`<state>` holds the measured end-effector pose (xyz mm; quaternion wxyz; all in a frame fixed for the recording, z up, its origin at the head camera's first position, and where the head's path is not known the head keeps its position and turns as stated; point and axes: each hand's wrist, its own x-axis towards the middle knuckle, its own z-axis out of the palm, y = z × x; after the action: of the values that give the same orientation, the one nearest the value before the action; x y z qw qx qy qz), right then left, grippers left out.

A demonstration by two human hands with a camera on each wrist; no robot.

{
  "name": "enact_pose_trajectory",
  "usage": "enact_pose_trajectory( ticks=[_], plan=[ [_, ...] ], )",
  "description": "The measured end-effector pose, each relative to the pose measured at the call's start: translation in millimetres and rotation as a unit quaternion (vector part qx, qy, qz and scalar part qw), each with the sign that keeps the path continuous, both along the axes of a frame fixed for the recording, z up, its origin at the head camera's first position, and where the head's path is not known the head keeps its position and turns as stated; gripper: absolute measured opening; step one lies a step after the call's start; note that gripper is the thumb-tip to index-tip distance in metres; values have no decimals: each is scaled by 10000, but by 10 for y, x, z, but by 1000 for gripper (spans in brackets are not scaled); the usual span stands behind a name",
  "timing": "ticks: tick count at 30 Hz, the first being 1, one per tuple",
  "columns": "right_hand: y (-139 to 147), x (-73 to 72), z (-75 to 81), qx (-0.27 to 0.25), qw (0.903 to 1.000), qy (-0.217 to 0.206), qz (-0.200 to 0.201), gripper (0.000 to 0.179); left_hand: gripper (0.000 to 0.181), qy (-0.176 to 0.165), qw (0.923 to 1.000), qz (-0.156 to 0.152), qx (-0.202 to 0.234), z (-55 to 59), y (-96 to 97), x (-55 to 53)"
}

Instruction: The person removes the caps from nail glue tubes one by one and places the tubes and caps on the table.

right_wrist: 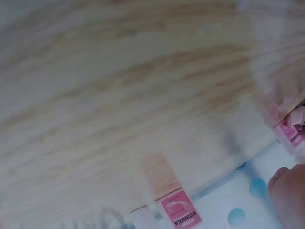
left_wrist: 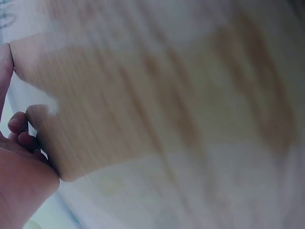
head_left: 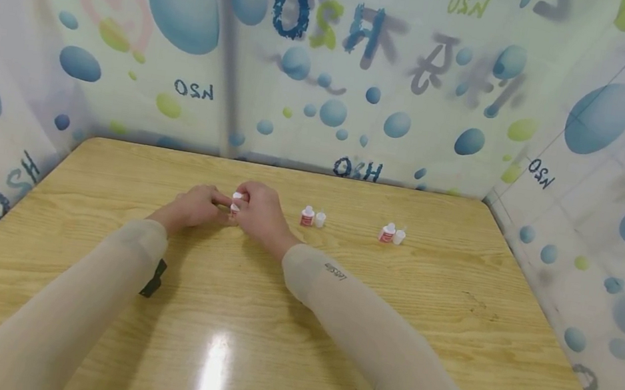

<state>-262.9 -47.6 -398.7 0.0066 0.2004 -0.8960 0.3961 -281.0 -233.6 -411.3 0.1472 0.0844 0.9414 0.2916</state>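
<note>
At the far left-centre of the table, a small white nail glue bottle (head_left: 235, 210) with a red-pink label stands between both hands. My left hand (head_left: 197, 206) holds it low from the left with fingers and thumb; the right wrist view shows fingertips against the bottle's pink label (right_wrist: 291, 134). From the right, my right hand (head_left: 265, 211) curls its fingers at the bottle's white top (head_left: 237, 196), covering part of it. Only the edge of my left hand (left_wrist: 24, 186) appears in the left wrist view, with no bottle visible there.
Rightward stand two similar bottles (head_left: 307, 216) (head_left: 387, 233), with small white caps (head_left: 320, 219) (head_left: 399, 237) beside them. A black object (head_left: 153, 279) lies partly behind the left sleeve. The wooden table (head_left: 269, 323) meets patterned curtains (head_left: 328, 89) at its back and sides.
</note>
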Motion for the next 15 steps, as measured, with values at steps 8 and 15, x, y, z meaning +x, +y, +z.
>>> enact_pose_trajectory(
  ticks=[8, 15],
  plan=[
    [-3, 25, -10, -268, 9996, -29, -31, 20, 52, -24, 10000, 32, 4, -20, 0, -27],
    [-14, 55, 4, -452, 9989, -125, -92, 22, 50, -75, 9999, 96, -72, -12, 6, -35]
  ],
)
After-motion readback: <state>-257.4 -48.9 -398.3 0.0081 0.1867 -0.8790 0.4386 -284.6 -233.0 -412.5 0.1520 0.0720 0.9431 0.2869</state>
